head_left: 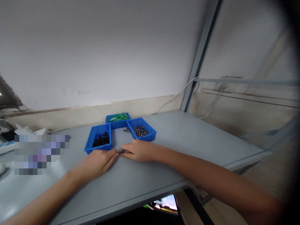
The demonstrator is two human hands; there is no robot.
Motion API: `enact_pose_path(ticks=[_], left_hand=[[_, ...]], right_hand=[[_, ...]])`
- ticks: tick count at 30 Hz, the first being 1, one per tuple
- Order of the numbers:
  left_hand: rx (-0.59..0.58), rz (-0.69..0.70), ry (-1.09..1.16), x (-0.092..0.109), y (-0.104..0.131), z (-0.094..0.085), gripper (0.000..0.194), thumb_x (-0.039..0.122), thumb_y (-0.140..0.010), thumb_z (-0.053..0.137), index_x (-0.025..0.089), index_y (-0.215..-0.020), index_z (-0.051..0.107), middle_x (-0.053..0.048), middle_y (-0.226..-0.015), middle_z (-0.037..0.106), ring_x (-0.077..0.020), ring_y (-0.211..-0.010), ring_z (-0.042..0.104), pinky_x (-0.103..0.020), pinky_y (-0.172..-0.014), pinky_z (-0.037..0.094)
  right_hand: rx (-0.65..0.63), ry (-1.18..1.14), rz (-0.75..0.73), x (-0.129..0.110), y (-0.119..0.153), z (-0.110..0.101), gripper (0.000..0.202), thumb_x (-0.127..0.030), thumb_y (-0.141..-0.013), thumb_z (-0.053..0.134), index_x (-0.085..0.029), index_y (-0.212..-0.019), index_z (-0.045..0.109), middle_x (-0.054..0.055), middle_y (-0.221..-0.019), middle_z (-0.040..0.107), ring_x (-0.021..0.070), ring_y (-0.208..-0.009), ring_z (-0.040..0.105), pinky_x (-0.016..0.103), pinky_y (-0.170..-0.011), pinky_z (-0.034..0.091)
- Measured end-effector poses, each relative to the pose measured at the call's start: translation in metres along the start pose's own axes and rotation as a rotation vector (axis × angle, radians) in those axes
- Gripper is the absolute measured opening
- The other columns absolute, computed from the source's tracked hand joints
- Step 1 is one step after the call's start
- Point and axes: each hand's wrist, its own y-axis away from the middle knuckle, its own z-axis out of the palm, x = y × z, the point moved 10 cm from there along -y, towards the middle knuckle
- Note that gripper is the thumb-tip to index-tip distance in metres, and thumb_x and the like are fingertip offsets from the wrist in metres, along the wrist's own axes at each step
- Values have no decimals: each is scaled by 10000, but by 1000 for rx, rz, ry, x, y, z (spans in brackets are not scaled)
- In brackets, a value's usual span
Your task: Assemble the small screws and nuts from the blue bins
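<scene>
Small dark piece [120, 152] spans the gap between my left hand [103, 160] and right hand [137, 150], over the counter [140, 178] near the blue tray [92, 137] of black parts [102, 140]. I have both hands' fingertips pinched nearly closed on its ends.

A plain, pale grey wall [112, 53] is rising behind a grey table [199, 131], its paint giving way to a rough-edged beige band [77, 116] just above the tabletop. A metal upright [188, 97] is leaning across the view at the table's far right corner, while a horizontal rail [248, 82] is running from it along a stained side wall [241, 40]. At lower right, a dull tan floor [255, 184] is showing beyond the table's edge. A dark frame [10, 93] is jutting in at far left, as soft light is glinting off the tabletop's left end.
</scene>
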Motion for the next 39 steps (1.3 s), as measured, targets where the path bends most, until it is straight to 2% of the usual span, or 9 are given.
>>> enact_pose_path(ticks=[7, 11, 20, 32, 39], left_hand=[[-6, 31, 32, 4, 0, -1, 401, 358, -962, 193, 176, -834, 527, -18, -672, 590, -158, -635, 598, -269, -601, 432], [2, 13, 85, 4, 0, -5, 350, 382, -949, 257, 188, -893, 543, -21, -733, 607, -166, -691, 609, -277, -633, 447], [142, 63, 95, 4, 3, -12, 251, 343, -932, 332, 209, -1009, 529, -24, -842, 610, -164, -749, 608, -288, -657, 477], [257, 211, 69, 15, 5, -21, 244, 255, -931, 343, 173, -965, 570, -38, -800, 586, -134, -717, 577, -265, -660, 492], [210, 237, 69, 20, 5, -20, 212, 246, -924, 352, 171, -934, 550, -45, -846, 575, -141, -752, 568, -273, -690, 486]], right_hand=[[-10, 58, -36, -6, -1, 0, 263, -329, -914, 364, -167, -907, 571, 33, -733, 628, 138, -642, 554, 250, -561, 338], [-2, 93, -63, -10, -1, -2, 255, -294, -918, 364, -153, -902, 575, 41, -748, 641, 140, -637, 559, 256, -556, 338], [-15, 105, -46, -9, -2, -1, 279, -300, -928, 338, -151, -916, 574, 48, -744, 642, 147, -628, 566, 258, -552, 356], [-21, 125, -90, -12, 0, 3, 285, -295, -941, 316, -154, -933, 564, 33, -775, 641, 122, -623, 555, 247, -559, 371], [-30, 56, -93, -12, 0, 3, 265, -306, -928, 353, -168, -919, 579, 27, -779, 645, 119, -624, 548, 235, -558, 367]])
